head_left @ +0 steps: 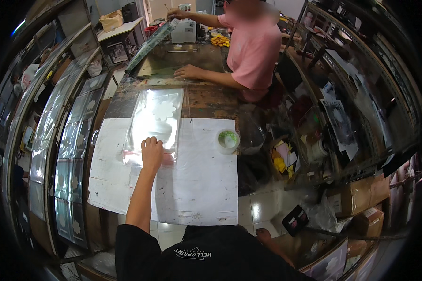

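A stack of clear plastic bags (148, 122) with a white flower print lies on the white-covered part of the table. My left hand (152, 152) is at the stack's near end, by the reddish strip, its fingers curled down on the top bag. Low at my right side, off the table, hangs my right hand (263, 235). It is small and dark, and its fingers are not clear. To the right of the bags stands a roll of tape (228, 140), pale with green inside.
Across the table a person in a pink shirt (255, 51) holds up a tilted framed screen (152, 46), the other hand flat on the dark tabletop. Racks (75, 154) of printed bags line the left. Shelves and cardboard boxes (361, 194) stand at right.
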`<control>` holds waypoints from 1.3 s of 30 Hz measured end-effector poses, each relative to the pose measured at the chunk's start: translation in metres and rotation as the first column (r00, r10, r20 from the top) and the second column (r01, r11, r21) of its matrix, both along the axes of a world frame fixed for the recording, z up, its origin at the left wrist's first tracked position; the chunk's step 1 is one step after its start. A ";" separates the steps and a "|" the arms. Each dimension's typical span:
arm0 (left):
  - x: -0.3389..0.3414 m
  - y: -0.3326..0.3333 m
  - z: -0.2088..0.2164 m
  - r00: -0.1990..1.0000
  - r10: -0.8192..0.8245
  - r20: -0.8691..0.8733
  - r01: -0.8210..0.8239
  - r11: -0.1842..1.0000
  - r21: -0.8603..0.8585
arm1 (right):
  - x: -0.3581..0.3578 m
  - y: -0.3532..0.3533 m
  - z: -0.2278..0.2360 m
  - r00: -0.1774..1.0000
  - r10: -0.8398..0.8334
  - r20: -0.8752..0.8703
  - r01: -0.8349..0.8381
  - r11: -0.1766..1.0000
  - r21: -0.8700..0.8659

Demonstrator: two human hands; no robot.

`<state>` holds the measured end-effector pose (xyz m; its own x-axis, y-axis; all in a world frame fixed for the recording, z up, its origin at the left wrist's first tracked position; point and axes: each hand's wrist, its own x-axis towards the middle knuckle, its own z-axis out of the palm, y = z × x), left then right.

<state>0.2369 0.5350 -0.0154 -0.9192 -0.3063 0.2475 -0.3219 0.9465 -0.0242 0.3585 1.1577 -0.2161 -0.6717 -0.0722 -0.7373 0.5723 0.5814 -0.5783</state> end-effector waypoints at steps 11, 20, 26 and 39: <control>-0.075 -0.036 -0.019 0.986 0.001 0.170 -0.047 0.962 0.271 | 0.009 0.047 -0.015 0.999 0.014 -0.050 -0.016 0.999 -0.038; 0.016 0.041 0.000 0.996 -0.038 -0.086 0.038 0.999 -0.004 | 0.016 0.029 0.004 0.957 -0.286 0.037 0.288 0.955 -0.075; 0.024 0.107 0.065 0.987 -0.077 -0.143 0.097 0.986 0.134 | -0.035 -0.039 0.081 0.940 -0.281 -0.195 0.218 0.932 -0.291; 0.016 0.308 0.098 0.810 -0.541 -0.225 0.580 0.681 0.447 | -0.141 -0.171 0.261 0.927 -0.251 -0.279 -0.131 0.478 -0.868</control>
<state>0.2524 0.8427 0.0826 -0.9440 0.1671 0.2845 0.2901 0.8311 0.4745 0.2172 0.9869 0.0451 -0.8723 -0.4861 -0.0525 0.2508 -0.3527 -0.9015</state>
